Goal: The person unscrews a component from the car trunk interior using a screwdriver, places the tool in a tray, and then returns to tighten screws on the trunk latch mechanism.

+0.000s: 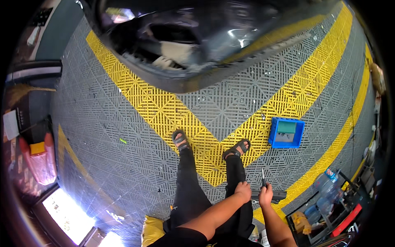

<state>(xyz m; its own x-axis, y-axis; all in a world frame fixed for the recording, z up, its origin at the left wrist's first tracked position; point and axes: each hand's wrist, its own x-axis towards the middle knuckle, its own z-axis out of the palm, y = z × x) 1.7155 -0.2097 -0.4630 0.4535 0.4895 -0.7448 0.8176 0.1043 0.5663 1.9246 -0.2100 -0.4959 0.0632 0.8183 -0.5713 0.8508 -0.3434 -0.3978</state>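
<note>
My left hand point(242, 190) is closed beside my right thigh, at the near end of a long dark part point(278, 196); whether it grips that part or something smaller is hidden. My right hand point(266, 192) is closed around the dark handle of a slim screwdriver point(263, 176), its metal shaft pointing away from me. A small silver metal piece point(255, 201) shows below the dark part, between my hands. My sandalled feet stand on grey and yellow grated floor tiles point(218, 168).
A dark vehicle body point(197, 49) fills the top. A blue crate point(299, 133) sits right of my feet. Water bottles and a metal rack point(323, 187) are at lower right. A yellow bag point(151, 228) lies behind me; a red-and-pink bin-like object point(43, 166) is at left.
</note>
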